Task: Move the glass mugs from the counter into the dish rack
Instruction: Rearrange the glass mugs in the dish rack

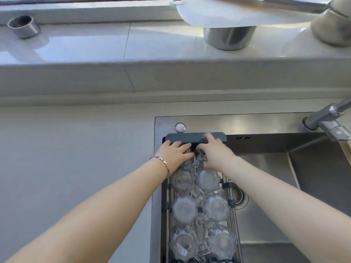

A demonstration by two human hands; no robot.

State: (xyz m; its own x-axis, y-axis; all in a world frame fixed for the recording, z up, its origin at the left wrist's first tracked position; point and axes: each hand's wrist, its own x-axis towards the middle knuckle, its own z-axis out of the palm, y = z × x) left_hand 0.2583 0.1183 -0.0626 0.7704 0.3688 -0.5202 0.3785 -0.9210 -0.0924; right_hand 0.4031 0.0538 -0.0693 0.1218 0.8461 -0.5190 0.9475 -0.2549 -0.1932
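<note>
A metal dish rack (167,194) with a dark grey end bar (195,137) spans the left side of the sink. Several glass mugs (183,209) stand upside down in it in two rows. My left hand (173,151) rests on top of a glass mug at the far left of the rack, fingers curled over it. My right hand (213,152) covers another glass mug (199,158) at the far right of the rack, fingers touching the end bar. Both far mugs are mostly hidden under my hands.
The steel sink basin (284,186) lies open to the right, with a drain (238,195) beside the rack and a faucet (326,120) at the far right. Pale counter (76,168) stretches left. On the sill stand a small steel cup (23,26) and a steel pot (228,37).
</note>
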